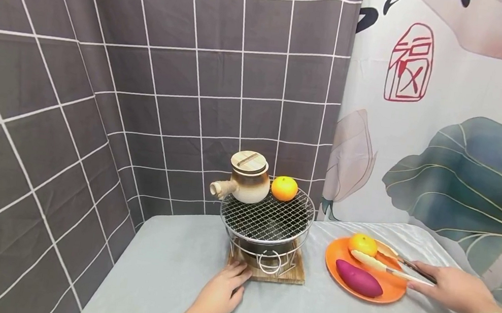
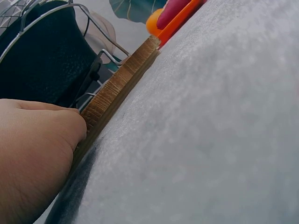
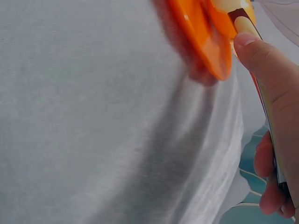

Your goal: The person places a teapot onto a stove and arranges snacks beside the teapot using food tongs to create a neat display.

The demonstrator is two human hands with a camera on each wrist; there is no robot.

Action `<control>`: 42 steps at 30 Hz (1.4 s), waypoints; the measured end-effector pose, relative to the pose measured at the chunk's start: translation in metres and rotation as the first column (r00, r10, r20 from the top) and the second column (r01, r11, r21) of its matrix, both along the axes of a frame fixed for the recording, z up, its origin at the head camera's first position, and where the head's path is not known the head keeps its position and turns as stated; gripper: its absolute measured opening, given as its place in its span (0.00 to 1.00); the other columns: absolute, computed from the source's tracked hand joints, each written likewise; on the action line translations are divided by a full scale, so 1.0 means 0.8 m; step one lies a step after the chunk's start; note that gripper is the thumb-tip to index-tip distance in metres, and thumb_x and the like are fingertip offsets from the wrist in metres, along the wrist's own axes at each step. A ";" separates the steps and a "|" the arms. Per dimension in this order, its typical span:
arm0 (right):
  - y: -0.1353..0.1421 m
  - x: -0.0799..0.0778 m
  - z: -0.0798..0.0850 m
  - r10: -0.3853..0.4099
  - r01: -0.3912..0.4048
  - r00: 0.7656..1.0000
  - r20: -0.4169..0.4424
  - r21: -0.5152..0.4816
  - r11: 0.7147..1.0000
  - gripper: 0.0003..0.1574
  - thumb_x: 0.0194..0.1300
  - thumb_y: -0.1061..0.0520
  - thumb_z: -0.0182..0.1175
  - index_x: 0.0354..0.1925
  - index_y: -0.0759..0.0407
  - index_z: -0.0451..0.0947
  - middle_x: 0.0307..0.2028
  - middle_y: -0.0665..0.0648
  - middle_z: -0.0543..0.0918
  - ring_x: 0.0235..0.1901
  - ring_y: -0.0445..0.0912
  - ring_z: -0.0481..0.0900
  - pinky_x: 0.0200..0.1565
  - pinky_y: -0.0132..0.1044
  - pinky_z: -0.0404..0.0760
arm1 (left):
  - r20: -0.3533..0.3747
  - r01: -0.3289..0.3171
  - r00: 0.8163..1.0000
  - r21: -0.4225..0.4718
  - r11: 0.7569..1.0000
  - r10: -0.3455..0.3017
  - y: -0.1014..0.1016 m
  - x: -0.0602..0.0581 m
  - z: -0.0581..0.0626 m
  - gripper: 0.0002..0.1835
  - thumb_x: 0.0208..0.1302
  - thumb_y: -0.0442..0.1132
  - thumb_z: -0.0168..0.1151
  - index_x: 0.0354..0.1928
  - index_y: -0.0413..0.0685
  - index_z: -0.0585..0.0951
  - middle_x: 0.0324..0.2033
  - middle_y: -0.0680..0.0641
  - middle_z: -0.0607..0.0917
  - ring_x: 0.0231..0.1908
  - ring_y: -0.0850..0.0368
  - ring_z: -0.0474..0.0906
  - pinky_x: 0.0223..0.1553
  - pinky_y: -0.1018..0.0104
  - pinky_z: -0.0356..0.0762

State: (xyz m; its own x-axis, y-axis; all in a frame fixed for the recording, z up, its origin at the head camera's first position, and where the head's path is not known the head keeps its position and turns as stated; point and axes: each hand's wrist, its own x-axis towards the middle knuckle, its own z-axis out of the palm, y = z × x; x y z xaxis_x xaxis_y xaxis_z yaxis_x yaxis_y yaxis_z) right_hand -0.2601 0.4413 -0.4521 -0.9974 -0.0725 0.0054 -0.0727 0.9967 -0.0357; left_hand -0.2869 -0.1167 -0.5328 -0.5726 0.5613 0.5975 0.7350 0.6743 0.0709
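Note:
In the head view my right hand holds a pair of tongs with pale tips. The tips lie on either side of a mandarin on an orange plate; whether they touch it I cannot tell. A purple sweet potato shares that plate. My thumb presses the near arm of the tongs in the right wrist view. My left hand rests on the front left corner of a wooden board, under a round grill stove. The left wrist view shows it against the board's edge.
A wire rack tops the stove. On it stand a small clay pot with a wooden lid and side handle, and a second mandarin. Grey cloth covers the table. A dark checked curtain and a printed one hang behind.

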 end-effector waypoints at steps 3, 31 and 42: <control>0.001 0.000 0.009 0.022 -0.021 0.999 -0.044 0.015 1.000 0.53 0.62 0.21 0.54 0.62 0.61 0.78 0.47 0.73 0.84 0.41 0.65 0.83 0.31 0.68 0.81 | -0.001 -0.004 1.000 -0.002 1.000 0.004 0.000 0.000 0.000 0.21 0.57 0.35 0.68 0.55 0.44 0.86 0.57 0.43 0.84 0.60 0.43 0.79 0.62 0.50 0.77; -0.024 -0.022 0.113 0.096 -0.087 0.988 -0.120 0.080 0.993 0.62 0.53 0.15 0.56 0.65 0.61 0.76 0.41 0.65 0.86 0.37 0.57 0.84 0.30 0.57 0.85 | 0.055 -0.021 0.998 -0.020 1.000 0.022 0.000 0.003 0.001 0.22 0.59 0.37 0.68 0.57 0.45 0.85 0.59 0.44 0.83 0.62 0.44 0.78 0.63 0.50 0.76; -0.043 -0.026 0.147 0.136 -0.121 0.981 -0.136 0.113 0.986 0.59 0.55 0.17 0.58 0.65 0.60 0.76 0.40 0.61 0.87 0.36 0.53 0.84 0.27 0.49 0.83 | 0.041 -0.019 0.999 -0.015 1.000 0.019 0.000 0.003 0.002 0.22 0.57 0.36 0.68 0.56 0.45 0.85 0.58 0.44 0.84 0.61 0.44 0.78 0.63 0.50 0.77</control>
